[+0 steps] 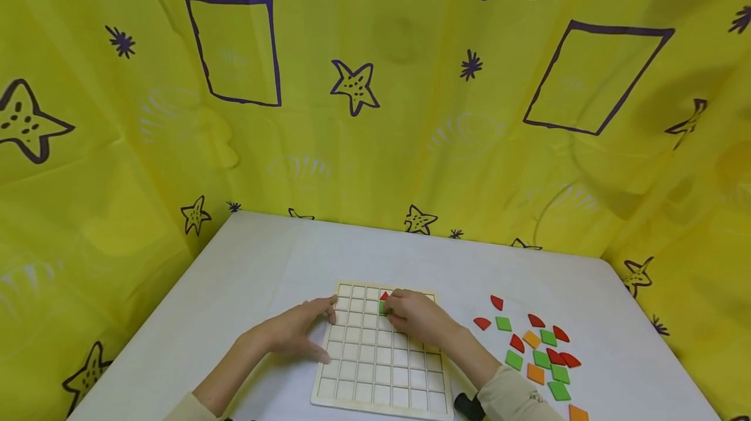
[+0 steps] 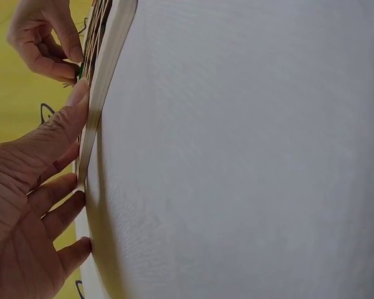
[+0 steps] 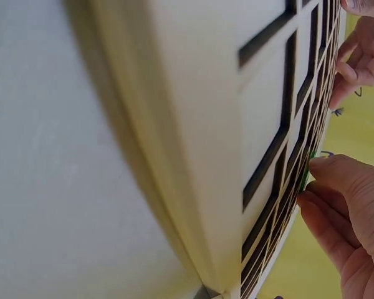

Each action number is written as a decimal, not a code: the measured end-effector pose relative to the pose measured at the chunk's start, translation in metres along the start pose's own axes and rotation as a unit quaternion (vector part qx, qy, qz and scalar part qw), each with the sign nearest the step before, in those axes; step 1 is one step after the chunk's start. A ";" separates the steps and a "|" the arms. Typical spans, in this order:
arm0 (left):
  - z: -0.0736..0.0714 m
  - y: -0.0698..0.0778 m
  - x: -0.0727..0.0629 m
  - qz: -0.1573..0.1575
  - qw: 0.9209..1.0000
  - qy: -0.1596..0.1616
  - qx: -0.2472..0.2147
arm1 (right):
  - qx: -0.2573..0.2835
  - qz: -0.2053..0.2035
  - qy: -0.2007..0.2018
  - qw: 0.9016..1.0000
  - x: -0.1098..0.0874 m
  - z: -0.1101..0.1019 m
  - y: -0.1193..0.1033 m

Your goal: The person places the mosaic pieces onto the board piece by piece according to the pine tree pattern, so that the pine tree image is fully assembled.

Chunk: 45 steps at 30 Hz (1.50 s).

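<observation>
A pale wooden board (image 1: 349, 372) divided into a grid of square recesses lies on the table. My right hand (image 1: 424, 320) is over its upper part and pinches a green square tile (image 1: 382, 307) at one recess. Just beyond that tile a red piece (image 1: 384, 295) sits in the grid, partly hidden by the fingers. My left hand (image 1: 296, 330) rests along the board's left edge, thumb and fingers spread and touching the rim. In the right wrist view, a green sliver (image 3: 307, 174) of the tile shows between thumb and fingertips.
Right of the board lie loose red quarter-circle pieces (image 1: 497, 302), green squares (image 1: 514, 360) and orange squares (image 1: 536, 373), several of each. A black object (image 1: 468, 406) is by the right sleeve. A yellow curtain (image 1: 405, 147) with star drawings surrounds the white table (image 1: 276, 245).
</observation>
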<state>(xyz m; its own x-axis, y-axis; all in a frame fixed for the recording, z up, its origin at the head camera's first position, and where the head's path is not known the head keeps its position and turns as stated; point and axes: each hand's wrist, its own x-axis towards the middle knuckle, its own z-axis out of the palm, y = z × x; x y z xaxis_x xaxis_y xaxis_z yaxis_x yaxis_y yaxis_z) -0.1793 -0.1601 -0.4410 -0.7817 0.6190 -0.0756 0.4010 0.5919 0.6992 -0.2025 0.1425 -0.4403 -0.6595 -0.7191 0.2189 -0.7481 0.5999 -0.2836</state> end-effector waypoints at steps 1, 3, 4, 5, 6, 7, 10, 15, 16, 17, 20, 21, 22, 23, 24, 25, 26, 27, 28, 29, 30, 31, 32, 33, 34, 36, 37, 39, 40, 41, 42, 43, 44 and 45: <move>0.000 0.000 0.000 0.002 1.000 0.000 0.000 | 0.006 0.004 0.001 1.000 -0.001 0.000 -0.001; 0.001 0.000 0.000 0.004 1.000 0.000 0.000 | 0.013 0.011 0.007 1.000 -0.004 -0.002 -0.002; 0.001 0.000 0.000 0.008 1.000 0.001 0.001 | 0.016 0.015 0.011 1.000 -0.005 -0.003 -0.003; 0.001 0.000 0.000 0.010 1.000 0.001 0.002 | 0.016 0.019 0.015 1.000 -0.007 -0.004 -0.004; 0.001 0.000 0.001 0.011 1.000 0.001 0.004 | 0.017 0.025 0.018 0.999 -0.009 -0.005 -0.004; 0.001 0.000 0.001 0.012 1.000 0.002 0.006 | 0.016 0.029 0.021 0.999 -0.011 -0.006 -0.005; 0.001 -0.001 0.001 0.014 1.000 0.003 0.011 | 0.015 0.038 0.028 0.999 -0.019 -0.010 -0.007; 0.000 -0.002 0.000 0.009 1.000 0.003 0.008 | 0.017 0.042 0.047 0.998 -0.036 -0.015 -0.008; 0.000 -0.002 0.000 0.006 1.000 0.003 0.007 | 0.017 0.040 0.054 0.998 -0.040 -0.016 -0.008; 0.000 -0.001 0.000 0.005 1.000 0.003 0.008 | 0.017 0.040 0.061 0.997 -0.044 -0.017 -0.008; 0.000 -0.001 -0.001 0.000 1.000 0.001 0.010 | 0.021 0.043 0.080 0.996 -0.055 -0.020 -0.008; 0.000 0.000 -0.001 -0.002 1.000 0.001 0.012 | 0.022 0.048 0.084 0.995 -0.059 -0.021 -0.007; 0.000 0.000 0.000 0.000 1.000 0.001 0.013 | 0.023 0.053 0.089 0.994 -0.062 -0.022 -0.007; 0.000 0.000 0.000 0.001 1.000 0.000 0.014 | 0.025 0.058 0.093 0.994 -0.066 -0.024 -0.007; 0.000 0.001 0.000 0.001 1.000 0.000 0.014 | 0.027 0.062 0.097 0.993 -0.070 -0.025 -0.006; 0.000 0.001 0.000 0.000 1.000 -0.001 0.014 | 0.028 0.065 0.101 0.992 -0.074 -0.026 -0.005; 0.000 0.001 0.001 0.001 1.000 -0.001 0.015 | 0.031 0.066 0.107 0.992 -0.077 -0.027 -0.004; -0.001 0.002 0.001 0.000 1.000 -0.002 0.014 | 0.035 0.068 0.112 0.991 -0.081 -0.028 -0.002; -0.001 0.002 0.001 0.000 1.000 -0.003 0.012 | 0.038 0.071 0.116 0.990 -0.085 -0.029 -0.001; -0.001 0.002 0.002 -0.001 1.000 -0.003 0.011 | 0.040 0.073 0.119 0.989 -0.088 -0.030 0.000; -0.001 0.002 0.002 -0.002 1.000 -0.003 0.009 | 0.042 0.076 0.121 0.989 -0.091 -0.031 0.002; -0.001 0.003 0.003 -0.003 1.000 -0.003 0.007 | 0.043 0.079 0.123 0.988 -0.094 -0.032 0.003; -0.001 0.003 0.003 -0.004 1.000 -0.002 0.006 | 0.043 0.083 0.125 0.988 -0.097 -0.034 0.005; -0.001 0.003 0.004 -0.006 1.000 -0.002 0.004 | 0.042 0.090 0.125 0.987 -0.101 -0.035 0.007; -0.001 0.003 0.004 -0.007 1.000 -0.001 0.004 | 0.037 0.095 0.127 0.987 -0.103 -0.036 0.009; -0.001 0.002 0.005 -0.009 1.000 -0.001 0.002 | 0.028 0.104 0.132 0.985 -0.109 -0.039 0.014; -0.001 0.002 0.005 -0.010 1.000 -0.002 0.001 | 0.022 0.110 0.135 0.984 -0.112 -0.040 0.016; -0.001 0.002 0.006 -0.009 1.000 -0.003 -0.001 | 0.010 0.125 0.140 0.982 -0.118 -0.042 0.020; -0.001 0.002 0.006 -0.008 1.000 -0.004 -0.002 | 0.005 0.132 0.141 0.981 -0.121 -0.043 0.023; -0.001 0.002 0.006 -0.009 1.000 -0.005 -0.003 | 0.004 0.139 0.141 0.980 -0.124 -0.045 0.026; -0.001 0.002 0.006 -0.009 1.000 -0.006 -0.004 | 0.002 0.151 0.139 0.979 -0.127 -0.046 0.028; -0.001 0.003 0.006 -0.009 1.000 -0.006 -0.005 | 0.001 0.161 0.138 0.977 -0.130 -0.047 0.031; -0.001 0.003 0.006 -0.010 1.000 -0.007 -0.005 | 0.000 0.167 0.137 0.976 -0.132 -0.049 0.034; -0.001 0.003 0.006 -0.010 1.000 -0.008 -0.005 | 0.001 0.168 0.137 0.976 -0.135 -0.050 0.036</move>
<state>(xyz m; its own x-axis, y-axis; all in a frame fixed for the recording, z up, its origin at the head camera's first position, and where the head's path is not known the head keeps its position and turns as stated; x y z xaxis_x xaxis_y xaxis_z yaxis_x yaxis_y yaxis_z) -0.1833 -0.1551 -0.4386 -0.7821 0.6148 -0.1018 0.3801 0.6001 0.7038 -0.1444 0.2788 -0.4337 -0.8625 -0.3610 0.3546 -0.4865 0.7843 -0.3850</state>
